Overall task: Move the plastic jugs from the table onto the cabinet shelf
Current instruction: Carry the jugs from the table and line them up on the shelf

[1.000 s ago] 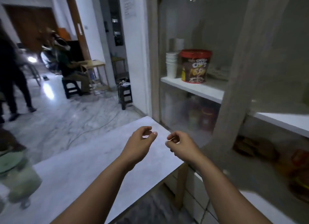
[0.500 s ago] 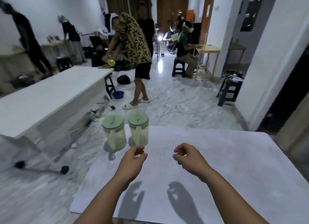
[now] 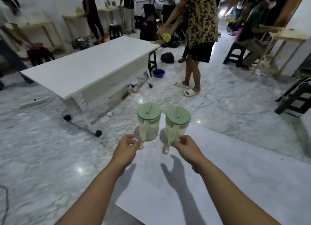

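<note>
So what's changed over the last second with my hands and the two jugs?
The view swung from the cabinet to the table. Both hands reached forward: left hand is at the left jug handle, right hand at the right jug handle. Neither is lifted; both jugs stand side by side, lids on.

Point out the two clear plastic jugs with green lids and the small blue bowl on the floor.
Left clear plastic jug with green lid [image 3: 148,123]: head view, on its clear body.
Right clear plastic jug with green lid [image 3: 177,125]: head view, on its clear body.
Small blue bowl [image 3: 158,73]: head view, on its rim.

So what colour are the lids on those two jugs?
Pale green lids on both jugs, clearest in the head view.
</note>
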